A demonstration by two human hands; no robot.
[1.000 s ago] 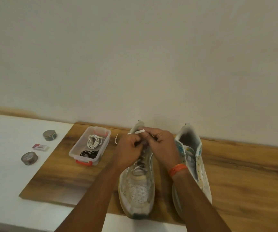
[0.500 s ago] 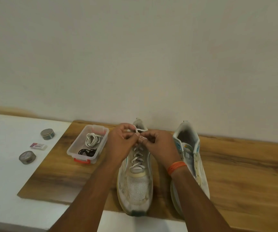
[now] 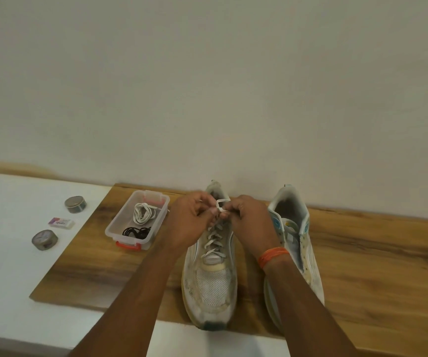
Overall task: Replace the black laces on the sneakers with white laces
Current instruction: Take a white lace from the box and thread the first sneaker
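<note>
Nearest the person, two forearms reach out over the near edge of the table point(image 3: 6, 292), a white top with a wooden board point(image 3: 377, 266) laid across its right part. On the board the left sneaker point(image 3: 211, 287) stands with its toe at the board's near edge and its heel toward the wall; a white lace point(image 3: 212, 242) is crossed up through its eyelets. Just beside it to the right stands the right sneaker point(image 3: 308, 256), partly hidden by the right forearm, with its opening showing and no lace that can be made out. An orange band point(image 3: 272, 256) circles the right wrist.

Above the tongue of the left sneaker both hands meet. The left hand point(image 3: 189, 220) has its grip closed, fingers curled and pinching the white lace; the right hand point(image 3: 251, 220) likewise pinches the lace with curled fingers, and a small loop of lace stands up between the two.

Left of the hands, near the board's far left corner, sits a clear plastic box point(image 3: 115, 229) with red latches. It holds a coiled white lace bundle point(image 3: 144, 213) at its far end and a black lace bundle point(image 3: 136, 231) at its near end.

On the white top toward the table's left edge lie a round tin point(image 3: 44, 239), a small eraser point(image 3: 61, 223) farther back, and another round tin point(image 3: 75, 204) beyond that
</note>
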